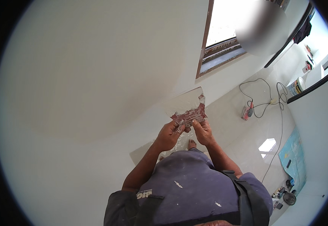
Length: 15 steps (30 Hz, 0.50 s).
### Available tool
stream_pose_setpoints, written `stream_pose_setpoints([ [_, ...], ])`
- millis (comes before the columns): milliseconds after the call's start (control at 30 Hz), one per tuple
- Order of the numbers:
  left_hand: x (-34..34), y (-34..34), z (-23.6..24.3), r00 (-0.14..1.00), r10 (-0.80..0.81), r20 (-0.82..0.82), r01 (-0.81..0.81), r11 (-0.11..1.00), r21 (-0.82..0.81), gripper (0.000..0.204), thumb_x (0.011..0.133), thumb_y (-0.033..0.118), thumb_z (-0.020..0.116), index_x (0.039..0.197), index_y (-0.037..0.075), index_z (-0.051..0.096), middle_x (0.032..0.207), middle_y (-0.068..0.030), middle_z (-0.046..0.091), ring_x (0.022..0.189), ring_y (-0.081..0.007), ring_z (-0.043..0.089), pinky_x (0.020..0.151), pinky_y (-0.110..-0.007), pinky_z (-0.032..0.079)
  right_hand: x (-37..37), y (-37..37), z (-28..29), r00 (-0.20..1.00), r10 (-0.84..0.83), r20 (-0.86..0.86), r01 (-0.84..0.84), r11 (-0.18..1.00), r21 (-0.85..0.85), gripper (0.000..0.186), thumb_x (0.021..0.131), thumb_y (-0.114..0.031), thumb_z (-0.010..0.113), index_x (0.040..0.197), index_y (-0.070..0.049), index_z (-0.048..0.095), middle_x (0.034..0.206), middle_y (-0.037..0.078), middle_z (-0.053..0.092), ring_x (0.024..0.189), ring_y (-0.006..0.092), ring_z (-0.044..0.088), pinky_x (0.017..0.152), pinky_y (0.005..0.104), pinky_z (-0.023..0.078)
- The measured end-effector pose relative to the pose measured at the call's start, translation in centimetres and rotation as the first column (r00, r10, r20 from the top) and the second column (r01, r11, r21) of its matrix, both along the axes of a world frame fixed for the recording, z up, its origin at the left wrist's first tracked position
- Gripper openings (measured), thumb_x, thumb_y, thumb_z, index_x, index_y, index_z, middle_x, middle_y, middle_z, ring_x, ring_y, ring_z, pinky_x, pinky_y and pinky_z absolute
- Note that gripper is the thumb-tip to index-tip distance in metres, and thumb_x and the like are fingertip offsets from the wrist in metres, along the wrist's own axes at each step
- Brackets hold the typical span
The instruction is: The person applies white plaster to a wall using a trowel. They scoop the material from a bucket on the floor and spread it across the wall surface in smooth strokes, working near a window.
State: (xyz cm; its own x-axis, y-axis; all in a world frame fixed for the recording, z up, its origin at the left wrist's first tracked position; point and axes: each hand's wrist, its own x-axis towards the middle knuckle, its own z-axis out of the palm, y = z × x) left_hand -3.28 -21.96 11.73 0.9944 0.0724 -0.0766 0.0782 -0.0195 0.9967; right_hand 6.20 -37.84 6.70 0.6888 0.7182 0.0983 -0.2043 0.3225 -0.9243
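In front of my body I hold a wide, flat scraper (186, 104) with both hands. Its blade is pale, and its dark red back edge is smeared with whitish filler. My left hand (167, 136) is closed on the left end of the back edge. My right hand (203, 132) pinches the right end, thumb on top; some fingers of both hands are hidden beneath. Pale smears mark my left fingers. The scraper hangs above the floor, close to a large off-white wall (85, 86); whether it touches the wall I cannot tell.
On the tiled floor (228, 132) lies a red and black power sander (248, 111) with a long looping cord (264, 81). A bucket (297, 86) stands by the doorway. Further right are a blue sheet (294, 156) and a round fan (289, 198). A brown-framed window (222, 56) opens in the wall.
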Motion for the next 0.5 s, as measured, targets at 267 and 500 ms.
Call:
stream_pose_setpoints([
  [267,-1.4,1.6,-3.4,0.976,-0.136,-0.169,0.148,0.987,0.060,0.037,0.102,0.032,0.050,0.121,0.002,0.058,0.106,-0.0063,0.066,0.100,-0.0138,0.059,0.092,-0.031,0.046,5.0,-0.6,9.1,0.701,-0.406,0.586,0.501,0.866,0.000,0.026,0.094,-0.009,0.052,0.113,0.005,0.062,0.106,0.017,0.068,0.096,0.0276,0.065,0.086,0.0341,0.049],
  [500,-4.2,3.3,-16.1,0.935,-0.062,-0.348,0.135,0.972,0.190,0.046,0.099,0.039,0.052,0.123,0.001,0.058,0.112,-0.0127,0.067,0.102,-0.0219,0.063,0.091,-0.035,0.047,13.3,0.0,25.6,-0.411,-0.520,0.749,0.405,0.631,0.661,0.031,0.092,-0.003,0.057,0.123,-0.001,0.060,0.121,0.022,0.063,0.114,0.0391,0.061,0.093,0.0449,0.052],
])
